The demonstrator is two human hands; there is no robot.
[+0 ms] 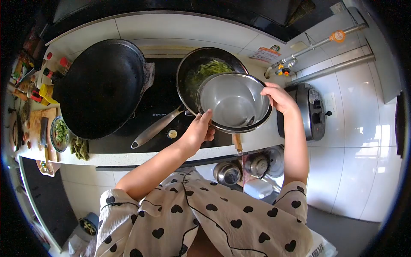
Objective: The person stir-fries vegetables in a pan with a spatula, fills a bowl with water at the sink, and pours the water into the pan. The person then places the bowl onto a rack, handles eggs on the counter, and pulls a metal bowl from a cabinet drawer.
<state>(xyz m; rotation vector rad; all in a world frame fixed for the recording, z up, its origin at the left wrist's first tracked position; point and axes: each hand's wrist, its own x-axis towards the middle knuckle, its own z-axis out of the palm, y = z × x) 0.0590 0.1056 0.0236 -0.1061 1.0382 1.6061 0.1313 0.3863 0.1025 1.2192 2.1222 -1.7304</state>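
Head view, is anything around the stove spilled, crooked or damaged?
Nothing clearly stands out: I see no spill or damage. The left hand and right hand hold the steel bowl; the pan of greens and black wok are on the cooktop. The dark mark inside the bowl may be a reflection.

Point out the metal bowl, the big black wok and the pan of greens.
Metal bowl (232, 87), head view: far inner wall.
Big black wok (102, 88), head view: middle of its surface.
Pan of greens (186, 76), head view: left inner wall.

The metal bowl (209, 95) hides part of the pan (185, 78), and the wall notice (265, 54) is unreadably small.
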